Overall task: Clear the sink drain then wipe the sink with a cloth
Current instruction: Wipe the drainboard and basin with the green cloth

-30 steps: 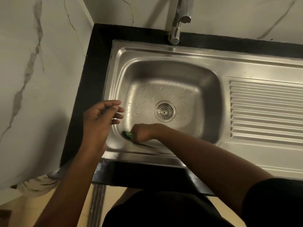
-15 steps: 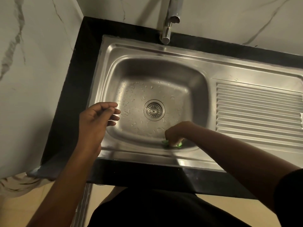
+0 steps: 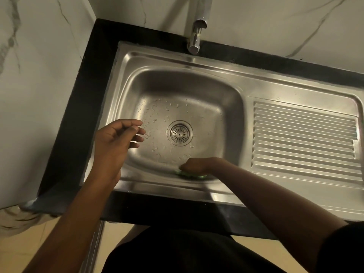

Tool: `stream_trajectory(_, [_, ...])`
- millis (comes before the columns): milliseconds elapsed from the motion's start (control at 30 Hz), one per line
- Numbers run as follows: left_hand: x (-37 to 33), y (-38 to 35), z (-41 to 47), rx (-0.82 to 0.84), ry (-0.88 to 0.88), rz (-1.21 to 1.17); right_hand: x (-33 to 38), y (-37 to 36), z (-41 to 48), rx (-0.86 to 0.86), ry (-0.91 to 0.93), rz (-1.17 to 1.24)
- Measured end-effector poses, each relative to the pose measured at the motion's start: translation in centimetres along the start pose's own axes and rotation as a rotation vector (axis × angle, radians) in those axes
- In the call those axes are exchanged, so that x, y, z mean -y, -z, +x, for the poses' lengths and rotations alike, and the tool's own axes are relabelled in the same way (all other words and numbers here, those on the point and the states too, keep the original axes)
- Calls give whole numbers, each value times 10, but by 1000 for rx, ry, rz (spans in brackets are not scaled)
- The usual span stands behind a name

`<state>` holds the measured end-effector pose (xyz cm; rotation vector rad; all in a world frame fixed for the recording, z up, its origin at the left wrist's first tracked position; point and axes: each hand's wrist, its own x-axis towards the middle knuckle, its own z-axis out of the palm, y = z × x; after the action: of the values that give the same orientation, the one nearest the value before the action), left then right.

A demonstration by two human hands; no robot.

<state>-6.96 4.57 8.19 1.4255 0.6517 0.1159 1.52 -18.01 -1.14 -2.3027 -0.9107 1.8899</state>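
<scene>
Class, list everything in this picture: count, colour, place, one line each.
sink: one, steel, set in the countertop
drain strainer: one, silver, middle of the basin floor
water droplets: many, clear, around the drain strainer
draining board: one, steel, right of the basin
tap: one, chrome, behind the basin
countertop: one, black, around the sink
wall: white marble, grey veins, behind and left
cloth: one, green, basin's near side, under the right hand
left hand: one, empty, fingers relaxed, over the basin's left edge
right hand: one, gripping the cloth
</scene>
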Motion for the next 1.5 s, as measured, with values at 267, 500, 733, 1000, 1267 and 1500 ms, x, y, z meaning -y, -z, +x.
stream_trajectory(267, [5, -8, -5, -37, -8, -9, -59, 16, -37, 125, -217, -351])
stream_trajectory(500, [8, -5, -14, -86, -12, -17, -80, 50, -31, 48, -353, -719])
stream_trajectory(733, [10, -5, -21, -97, 2, -15, -95, 136, -32, -170, -447, -753])
stream_trajectory(1000, [17, -3, -28, -97, 15, 8, -117, 132, -9, -310, -445, -1098])
stream_trajectory(1267, [13, 2, -30, -105, 23, 18, -74, 57, -3, -36, -339, -575])
stream_trajectory(1500, [12, 16, -23, -86, 18, 36, -52, 18, 1, 135, -252, -293])
